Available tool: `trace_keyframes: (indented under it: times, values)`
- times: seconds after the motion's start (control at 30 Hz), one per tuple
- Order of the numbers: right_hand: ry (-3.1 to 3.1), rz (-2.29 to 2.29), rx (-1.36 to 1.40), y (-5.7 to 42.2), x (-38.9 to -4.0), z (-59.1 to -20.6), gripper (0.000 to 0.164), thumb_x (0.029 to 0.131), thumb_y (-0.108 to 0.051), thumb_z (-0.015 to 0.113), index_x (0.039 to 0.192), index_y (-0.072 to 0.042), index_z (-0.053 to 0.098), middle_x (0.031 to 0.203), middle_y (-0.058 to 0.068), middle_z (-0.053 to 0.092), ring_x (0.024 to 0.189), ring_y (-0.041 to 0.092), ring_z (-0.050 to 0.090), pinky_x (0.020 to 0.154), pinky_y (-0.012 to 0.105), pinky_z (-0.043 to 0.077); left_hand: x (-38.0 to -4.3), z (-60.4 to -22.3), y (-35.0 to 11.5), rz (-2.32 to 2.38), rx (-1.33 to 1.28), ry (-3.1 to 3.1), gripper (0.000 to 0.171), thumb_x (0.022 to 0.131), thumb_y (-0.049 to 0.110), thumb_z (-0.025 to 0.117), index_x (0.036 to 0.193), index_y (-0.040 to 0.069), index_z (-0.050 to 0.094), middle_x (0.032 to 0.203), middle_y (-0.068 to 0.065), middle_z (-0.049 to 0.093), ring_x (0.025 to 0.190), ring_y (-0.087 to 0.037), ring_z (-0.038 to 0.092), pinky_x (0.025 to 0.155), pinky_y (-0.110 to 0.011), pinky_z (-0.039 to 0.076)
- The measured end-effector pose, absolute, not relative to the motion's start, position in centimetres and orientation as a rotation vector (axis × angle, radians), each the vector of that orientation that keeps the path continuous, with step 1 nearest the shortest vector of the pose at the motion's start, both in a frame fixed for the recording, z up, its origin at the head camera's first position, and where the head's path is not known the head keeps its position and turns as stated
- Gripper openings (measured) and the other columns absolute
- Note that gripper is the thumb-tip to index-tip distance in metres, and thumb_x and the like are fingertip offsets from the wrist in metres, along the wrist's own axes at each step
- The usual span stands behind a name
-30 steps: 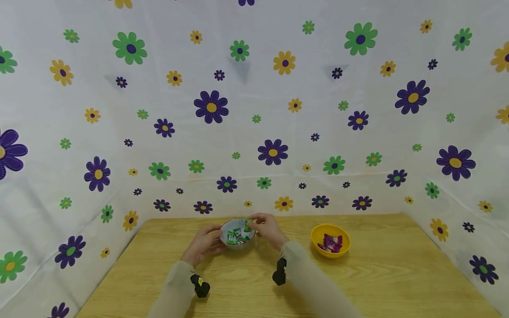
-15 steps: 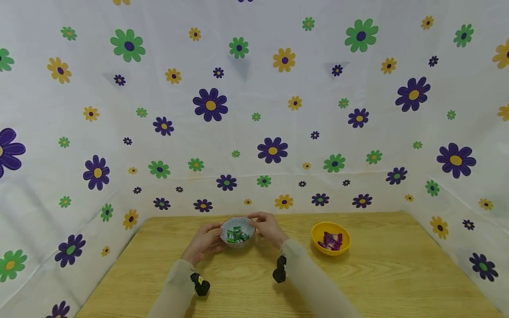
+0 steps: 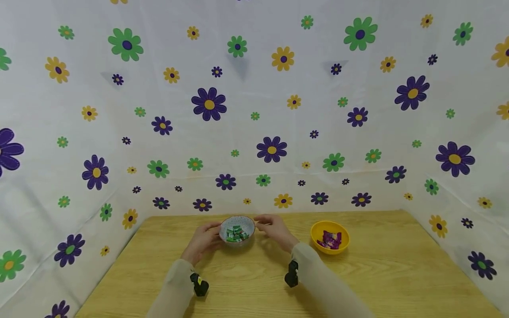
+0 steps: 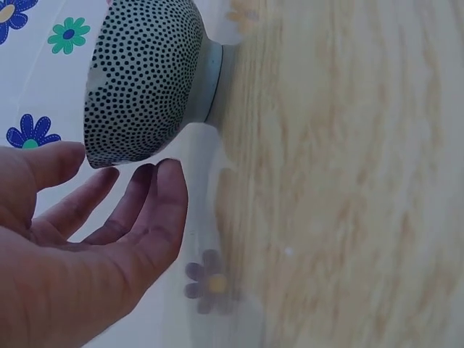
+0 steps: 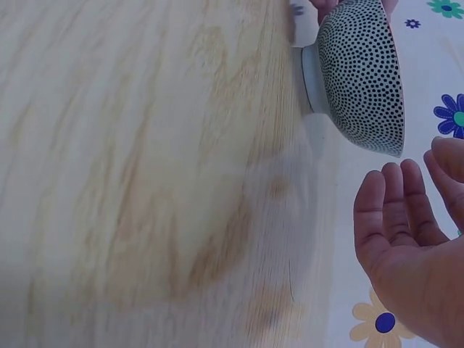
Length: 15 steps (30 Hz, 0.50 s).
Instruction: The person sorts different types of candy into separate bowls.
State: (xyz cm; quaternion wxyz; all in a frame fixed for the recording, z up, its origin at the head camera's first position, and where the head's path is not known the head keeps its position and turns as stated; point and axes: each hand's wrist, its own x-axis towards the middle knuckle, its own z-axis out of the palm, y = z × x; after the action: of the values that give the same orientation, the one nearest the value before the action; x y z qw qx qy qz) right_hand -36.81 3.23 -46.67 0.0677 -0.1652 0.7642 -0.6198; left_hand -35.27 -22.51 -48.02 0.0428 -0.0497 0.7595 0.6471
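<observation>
A dotted bowl [image 3: 237, 245] stands upright on the wooden table, with several green-wrapped candies [image 3: 234, 233] inside. My left hand [image 3: 204, 242] is at the bowl's left side, its fingers loosely bent. In the left wrist view, the thumb and fingertips [image 4: 171, 170] come right up to the dotted wall; whether they touch is hard to tell. On the other side, my right hand [image 3: 275, 229] holds nothing. Its relaxed fingers [image 5: 371, 196] are a small gap away from the bowl in the right wrist view.
A yellow bowl [image 3: 314, 233] with several purple-wrapped candies [image 3: 331, 240] stands to the right on the table [image 3: 377, 274]. A white flowered sheet [image 3: 254, 132] hangs behind the table and along both sides.
A green candy that my right hand pinched over the dotted bowl has been let go into it. The right hand then moved right, off the rim. My left hand stays nearly still.
</observation>
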Motion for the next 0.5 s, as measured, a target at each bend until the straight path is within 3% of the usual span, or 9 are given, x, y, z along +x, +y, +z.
trace_keyframes:
  times: [0.33, 0.5]
  values:
    - [2.438, -1.806, -0.425, 4.8, -35.7, -46.7, 0.032, 0.1, -0.017, 0.056, 0.129, -0.007, 0.062, 0.131, 0.015, 0.062, 0.112, 0.026, 0.062, 0.093, 0.04, 0.054, -34.4, -46.9, -21.3, 1.622, -0.148, 2.823, 0.046, 0.101, 0.029, 0.054, 0.137, 0.001, 0.052, 0.138, -0.024, 0.052, 0.127, -0.037, 0.049, 0.103, -0.053, 0.045]
    - [2.512, -1.76, -0.446, 5.9, -34.8, -46.7, 0.031, 0.1, -0.016, 0.056, 0.129, -0.006, 0.062, 0.13, 0.013, 0.063, 0.115, 0.028, 0.061, 0.098, 0.041, 0.052, -33.4, -46.0, -20.3, 1.56, -0.111, 2.902, 0.045, 0.101, 0.028, 0.054, 0.138, 0.002, 0.052, 0.141, -0.025, 0.05, 0.131, -0.041, 0.046, 0.106, -0.056, 0.041]
